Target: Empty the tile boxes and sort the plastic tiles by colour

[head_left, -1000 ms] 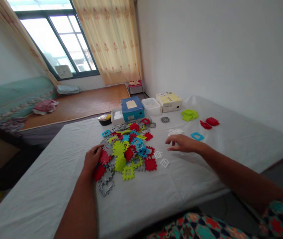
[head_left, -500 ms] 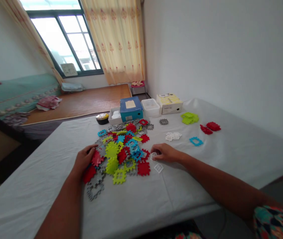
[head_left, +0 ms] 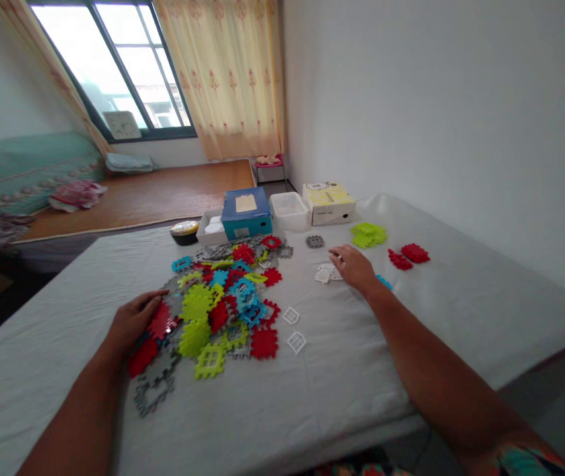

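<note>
Daylight pouring through a dark-framed sliding window (head_left: pixel 116 66), a cream curtain (head_left: pixel 225 79) printed with reddish motifs hanging beside it, a low brown-matted bed (head_left: pixel 178 193) stretching below, a pink-seated stool (head_left: pixel 269 160) in the far corner, a plain white wall (head_left: pixel 436 99) at right

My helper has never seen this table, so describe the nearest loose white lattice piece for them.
On the white-covered table, find the big multicoloured pile. Just right of the solid red square at its near right corner lies the white lattice piece. It sits closer to the front edge than the similar white piece behind it.
</note>
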Motion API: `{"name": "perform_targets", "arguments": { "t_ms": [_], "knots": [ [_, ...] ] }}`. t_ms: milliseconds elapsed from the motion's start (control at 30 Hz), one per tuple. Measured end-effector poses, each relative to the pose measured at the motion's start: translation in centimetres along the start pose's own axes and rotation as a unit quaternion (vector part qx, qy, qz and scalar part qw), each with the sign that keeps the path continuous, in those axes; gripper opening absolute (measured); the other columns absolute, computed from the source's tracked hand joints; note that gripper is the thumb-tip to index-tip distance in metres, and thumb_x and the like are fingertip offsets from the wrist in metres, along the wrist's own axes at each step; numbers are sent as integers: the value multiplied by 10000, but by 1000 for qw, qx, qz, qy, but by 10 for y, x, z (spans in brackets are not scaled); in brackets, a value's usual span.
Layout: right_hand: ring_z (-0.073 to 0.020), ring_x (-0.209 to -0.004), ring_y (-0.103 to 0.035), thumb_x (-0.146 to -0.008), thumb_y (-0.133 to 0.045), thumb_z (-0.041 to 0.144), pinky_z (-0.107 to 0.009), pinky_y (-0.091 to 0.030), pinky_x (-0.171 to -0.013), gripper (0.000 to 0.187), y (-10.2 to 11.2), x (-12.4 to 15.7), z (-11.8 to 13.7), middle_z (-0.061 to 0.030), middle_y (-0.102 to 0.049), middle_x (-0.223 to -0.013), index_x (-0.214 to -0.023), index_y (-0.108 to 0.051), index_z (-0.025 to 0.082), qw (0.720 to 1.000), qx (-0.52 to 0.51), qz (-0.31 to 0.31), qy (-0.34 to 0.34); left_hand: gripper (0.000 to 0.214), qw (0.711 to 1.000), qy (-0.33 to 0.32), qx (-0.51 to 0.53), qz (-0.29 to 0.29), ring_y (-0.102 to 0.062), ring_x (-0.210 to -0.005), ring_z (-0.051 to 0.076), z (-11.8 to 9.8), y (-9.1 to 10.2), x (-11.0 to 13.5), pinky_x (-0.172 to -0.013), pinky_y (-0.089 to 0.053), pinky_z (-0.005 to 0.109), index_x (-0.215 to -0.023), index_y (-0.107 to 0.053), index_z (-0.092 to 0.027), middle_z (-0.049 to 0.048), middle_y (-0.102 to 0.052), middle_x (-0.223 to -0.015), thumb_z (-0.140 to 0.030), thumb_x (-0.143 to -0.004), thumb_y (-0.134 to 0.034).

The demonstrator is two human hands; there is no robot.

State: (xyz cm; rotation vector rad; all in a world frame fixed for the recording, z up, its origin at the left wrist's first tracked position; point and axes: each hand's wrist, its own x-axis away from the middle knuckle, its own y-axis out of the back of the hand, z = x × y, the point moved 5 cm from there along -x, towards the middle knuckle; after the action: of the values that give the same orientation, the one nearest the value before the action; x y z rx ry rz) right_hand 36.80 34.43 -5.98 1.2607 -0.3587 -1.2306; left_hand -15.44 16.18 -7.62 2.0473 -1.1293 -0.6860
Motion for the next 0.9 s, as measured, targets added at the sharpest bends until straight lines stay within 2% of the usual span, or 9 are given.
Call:
{"name": "perform_targets", "arguments": {
  "t_ms": [67,233,333,433,567,667,767,833,900],
  "knots": [
    [-253,-1016,-584,-927,-502,376,-377,-431,-950,322,0,3,-5,-126,-661,-1077,-1146,-657,199,1000,15,-14,1,605,1000,-2,11,0,-502,-559,142,0,-2,-1,-504,-404,219,-1113,-703,-169,-18,-682,-707,-584,-712,-524],
    [-328,-1140,-524,-747,-700,571,-458,-369,-1021,638,-24,14,-13,-149,-622,-1224,-1265,-597,213,997,53,55,8,559,999,-26,18,-27,-545,-604,169,-7,-2,-1,-541,-438,242,-1038,-736,-177,21,-704,-738,-553,-688,-514],
    [-336,-1161,-500,-752,-698,565,-462,-376,-1013,600,-35,18,-14,-134,-626,-1255,-1245,-620,232,994,49,93,9,583,999,-27,16,-31,-535,-580,163,-9,-4,0,-529,-432,243,-1058,-734,-164,20,-700,-721,-555,-689,-508],
    [-338,-1139,-498,-756,-700,541,-462,-417,-963,529,-32,16,-8,-120,-636,-1255,-1188,-658,238,995,40,94,4,587,998,-34,35,-36,-558,-609,162,-9,-4,3,-548,-443,238,-1058,-736,-149,29,-718,-780,-549,-687,-520],
    [-263,-1037,-573,-832,-643,430,-395,-461,-897,306,-19,17,32,-96,-685,-1115,-1052,-696,224,995,-48,56,72,603,997,-32,67,-32,-565,-625,161,-11,-5,6,-567,-447,240,-1094,-723,-129,35,-724,-793,-536,-692,-534],
    [-174,-817,-630,-877,-594,377,-304,-490,-779,229,-25,29,77,-69,-690,-978,-978,-702,202,967,-156,138,149,611,995,-34,86,-44,-573,-661,161,-13,-4,6,-602,-448,241,-1096,-721,-104,53,-730,-826,-522,-688,-541],
    [-168,-812,-630,-813,-686,393,-286,-482,-767,283,-35,47,114,-78,-663,-1009,-1013,-702,193,936,-173,214,222,599,995,-31,87,-48,-564,-661,157,-13,-5,5,-602,-435,240,-1076,-729,-93,63,-729,-841,-503,-684,-534],
    [-177,-841,-624,-769,-733,369,-288,-474,-780,304,-39,54,126,-86,-648,-1024,-1009,-699,186,928,-160,239,235,583,995,-22,93,-42,-541,-620,147,-13,-6,3,-570,-417,239,-1056,-733,-93,53,-718,-799,-492,-681,-533],
    [-164,-794,-613,-743,-750,338,-274,-468,-736,279,-42,55,126,-72,-646,-959,-958,-690,171,931,-155,259,206,563,994,-15,106,-23,-515,-581,136,-13,-5,2,-536,-397,234,-1038,-735,-99,33,-696,-732,-485,-673,-552]
  ]
}}
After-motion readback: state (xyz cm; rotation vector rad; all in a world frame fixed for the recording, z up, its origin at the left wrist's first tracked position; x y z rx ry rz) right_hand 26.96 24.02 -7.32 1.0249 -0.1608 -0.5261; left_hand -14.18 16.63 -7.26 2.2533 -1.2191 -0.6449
